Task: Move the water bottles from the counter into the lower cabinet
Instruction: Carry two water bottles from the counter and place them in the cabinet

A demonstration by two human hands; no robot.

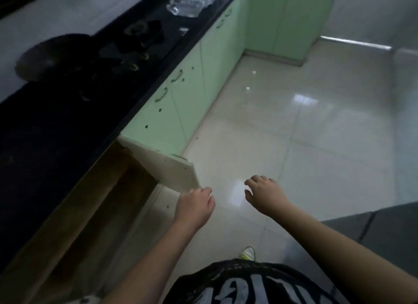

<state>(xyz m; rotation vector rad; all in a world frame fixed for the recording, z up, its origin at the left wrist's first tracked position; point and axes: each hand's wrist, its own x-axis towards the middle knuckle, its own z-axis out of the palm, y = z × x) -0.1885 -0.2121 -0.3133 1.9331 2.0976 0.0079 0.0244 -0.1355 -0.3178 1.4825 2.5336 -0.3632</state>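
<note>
Black printed shirt (253, 285) fills the bottom edge at 6 o'clock, with 2 bare forearms reaching up from it. At 9 o'clock the dark counter (52, 140) runs diagonally toward 12 o'clock, and under its near end the lower cabinet (90, 204) stands open, its brown wooden inside in shadow. Its pale door (165, 168) is swung out toward the floor. The left hand (195, 205) hangs just beside the door's free corner, fingers curled downward and holding nothing; whether it touches the door cannot be told. The right hand (264, 196) hovers to its right over the glossy tiled floor (305, 145), fingers loosely bent, empty. Far up the counter near 12 o'clock lie the water bottles (192, 2), a blurred cluster of clear plastic; their long axes seem to run along the counter, though the blur hides which way the caps point. Between them and the cabinet sit a dark stove (126, 52) and a round black pan (54, 57). Green cabinet doors (187, 86) line the counter's front.
</note>
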